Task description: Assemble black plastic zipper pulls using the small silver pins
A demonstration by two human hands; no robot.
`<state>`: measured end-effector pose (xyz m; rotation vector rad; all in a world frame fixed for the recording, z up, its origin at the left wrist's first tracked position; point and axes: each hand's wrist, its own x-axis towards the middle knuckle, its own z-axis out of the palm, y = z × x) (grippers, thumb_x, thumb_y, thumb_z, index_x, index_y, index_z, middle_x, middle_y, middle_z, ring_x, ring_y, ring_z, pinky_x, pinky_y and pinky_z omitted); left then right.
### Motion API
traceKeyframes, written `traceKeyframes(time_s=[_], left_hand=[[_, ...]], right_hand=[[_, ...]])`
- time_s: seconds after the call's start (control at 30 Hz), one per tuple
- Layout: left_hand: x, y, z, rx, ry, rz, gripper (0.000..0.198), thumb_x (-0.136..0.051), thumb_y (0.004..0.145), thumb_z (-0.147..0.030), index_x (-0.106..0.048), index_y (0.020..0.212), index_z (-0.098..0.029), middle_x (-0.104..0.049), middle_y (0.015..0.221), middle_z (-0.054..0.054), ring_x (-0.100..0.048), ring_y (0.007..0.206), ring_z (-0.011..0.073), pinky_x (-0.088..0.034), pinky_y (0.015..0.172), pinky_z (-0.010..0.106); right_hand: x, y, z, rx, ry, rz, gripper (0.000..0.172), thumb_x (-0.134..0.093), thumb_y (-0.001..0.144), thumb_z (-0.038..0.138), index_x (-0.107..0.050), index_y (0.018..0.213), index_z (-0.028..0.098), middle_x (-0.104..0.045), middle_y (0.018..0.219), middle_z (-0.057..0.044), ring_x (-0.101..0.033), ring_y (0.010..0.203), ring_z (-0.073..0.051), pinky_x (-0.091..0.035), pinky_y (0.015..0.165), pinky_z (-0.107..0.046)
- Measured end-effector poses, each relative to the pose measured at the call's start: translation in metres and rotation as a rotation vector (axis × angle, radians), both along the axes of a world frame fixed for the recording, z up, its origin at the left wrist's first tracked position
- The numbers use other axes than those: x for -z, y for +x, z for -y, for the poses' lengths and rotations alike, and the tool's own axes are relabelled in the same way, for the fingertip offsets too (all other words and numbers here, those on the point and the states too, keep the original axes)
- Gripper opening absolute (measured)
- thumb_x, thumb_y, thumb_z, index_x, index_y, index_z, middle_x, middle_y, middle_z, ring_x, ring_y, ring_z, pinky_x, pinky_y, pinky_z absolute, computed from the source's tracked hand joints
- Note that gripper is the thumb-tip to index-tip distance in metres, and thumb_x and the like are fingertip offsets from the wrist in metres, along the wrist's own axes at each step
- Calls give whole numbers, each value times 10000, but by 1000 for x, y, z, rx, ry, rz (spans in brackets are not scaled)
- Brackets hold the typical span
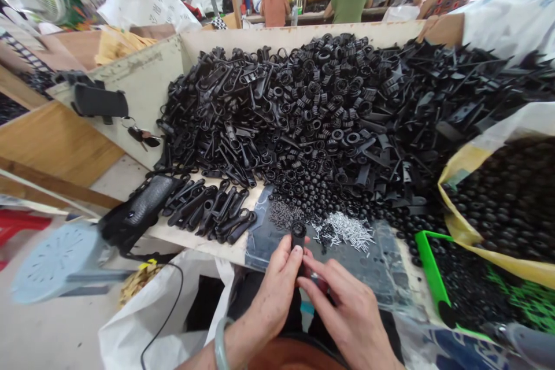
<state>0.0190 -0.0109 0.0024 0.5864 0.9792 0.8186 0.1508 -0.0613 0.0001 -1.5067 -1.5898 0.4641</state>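
My left hand (275, 283) is closed round a black plastic part with a ringed end (299, 232), held upright just above the worktable's near edge. Against its lower side, the fingers of my right hand (344, 300) are pinched together; whatever they grip is mostly hidden. Beyond my hands, silver metal pins (347, 230) lie in a loose pile on a dark mat (265, 245). Small dark brown pieces (284, 215) form another pile to their left. Several finished-looking black handle-shaped parts (212, 208) are laid side by side at the left of the mat.
A large heap of black plastic parts (277, 110) fills the back of the table. At right are a green tray (429, 266) and a yellow-edged sack (455, 219) of round black pieces. A blue stool (52, 260) stands left. Several people sit beyond the back board (217, 37).
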Motion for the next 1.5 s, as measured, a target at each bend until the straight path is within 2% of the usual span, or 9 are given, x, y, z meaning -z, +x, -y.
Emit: traceKeyframes(time_s=[0.17, 0.37, 0.63, 0.83, 0.97, 1.1, 1.23, 1.37, 1.5], left_hand=[[-9, -11, 2, 264, 138, -85, 431, -646, 937, -579, -700, 1141, -203, -556, 732, -16, -417, 551, 90, -324, 477, 197], [-31, -32, 4, 460, 230, -193, 500, -684, 933, -492, -672, 1356, -225, -647, 793, 47, -518, 618, 149, -455, 608, 261], [-15, -28, 9, 428, 415, -362, 366, -597, 991, -397, -704, 1300, -231, -672, 751, 43, -534, 594, 175, -443, 640, 293], [-25, -25, -6, 304, 609, -423, 195, -678, 943, -314, -819, 1068, -266, -729, 1217, 111, -648, 1117, 290, -488, 933, 342], [-23, -27, -6, 371, 560, -414, 259, -573, 1005, -361, -746, 1149, -235, -734, 1076, 92, -688, 877, 223, -517, 763, 296], [-15, -28, -3, 383, 623, -489, 262, -474, 1047, -374, -661, 1047, -191, -631, 763, 4, -569, 615, 142, -445, 609, 253], [-12, -25, -4, 319, 727, -580, 270, -442, 1057, -343, -654, 1126, -191, -682, 844, 30, -611, 721, 164, -473, 699, 274], [-5, -20, -7, 243, 768, -614, 280, -434, 1053, -298, -651, 1192, -188, -743, 1112, 93, -687, 964, 206, -509, 878, 316], [3, -22, -6, 203, 743, -619, 271, -437, 1051, -267, -665, 1170, -185, -757, 1102, 84, -704, 979, 201, -520, 898, 314]], right_hand=[[-5, 12, -11, 94, -233, -420, 349, -744, 880, 463, -780, 1118, 210, -612, 754, 4, -550, 565, -127, -502, 502, -221], [-6, 3, -9, -99, -490, -886, 343, -749, 869, 526, -721, 877, 184, -535, 737, 26, -518, 560, -105, -486, 531, -226], [11, -2, -9, -32, -331, -758, 256, -719, 908, 442, -755, 850, 195, -622, 881, -35, -581, 642, -138, -510, 548, -248], [1, 8, -16, 6, -118, -563, 143, -759, 871, 366, -799, 880, 230, -714, 993, -80, -659, 820, -200, -541, 632, -265], [6, 3, -21, 90, -231, -768, 267, -782, 852, 468, -771, 917, 209, -727, 833, -47, -639, 701, -173, -540, 618, -263], [8, 0, -27, 78, -345, -902, 413, -856, 767, 525, -777, 1021, 209, -769, 888, -57, -675, 755, -186, -571, 676, -275], [0, -2, -33, -31, -421, -949, 418, -831, 795, 546, -788, 1036, 208, -780, 894, -63, -701, 810, -206, -593, 763, -319], [3, -11, -41, 19, -372, -941, 394, -835, 782, 554, -782, 926, 191, -774, 858, -63, -703, 818, -206, -589, 803, -319], [17, -21, -44, 88, -355, -883, 448, -835, 747, 593, -767, 911, 182, -777, 880, -80, -701, 779, -214, -596, 723, -305]])
